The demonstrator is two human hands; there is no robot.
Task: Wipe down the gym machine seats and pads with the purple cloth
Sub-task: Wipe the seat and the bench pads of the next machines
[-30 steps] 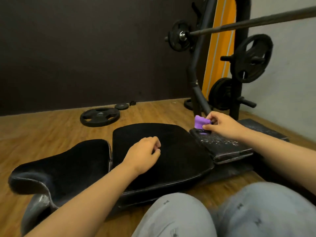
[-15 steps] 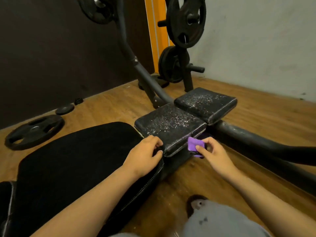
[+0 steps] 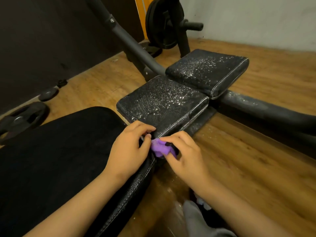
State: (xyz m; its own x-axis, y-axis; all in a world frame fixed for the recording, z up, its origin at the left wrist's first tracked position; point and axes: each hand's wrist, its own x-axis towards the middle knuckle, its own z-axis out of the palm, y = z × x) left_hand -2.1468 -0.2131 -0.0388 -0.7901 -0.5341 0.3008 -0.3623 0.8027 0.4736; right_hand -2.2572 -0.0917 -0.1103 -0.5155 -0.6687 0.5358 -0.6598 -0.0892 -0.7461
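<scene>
A small crumpled purple cloth (image 3: 160, 148) sits between my two hands at the gap below the near pad's front corner. My right hand (image 3: 184, 154) pinches it with fingers curled round it. My left hand (image 3: 131, 147) rests on the edge of the large black seat (image 3: 59, 151), fingers curled at the corner of the near pad (image 3: 162, 103), thumb touching the cloth. The near pad and the far pad (image 3: 206, 71) are black, cracked and speckled with shiny droplets.
A thick dark frame tube (image 3: 266, 110) runs right from under the pads. An angled steel post (image 3: 126, 43) and a rack with a weight plate (image 3: 162, 23) stand behind. Loose plates (image 3: 22, 118) lie on the wooden floor at left. My knee (image 3: 201, 221) is at the bottom.
My right hand brought the cloth from the pad's front side left to the gap at its corner, meeting my left hand. The view came closer and tilted down.
</scene>
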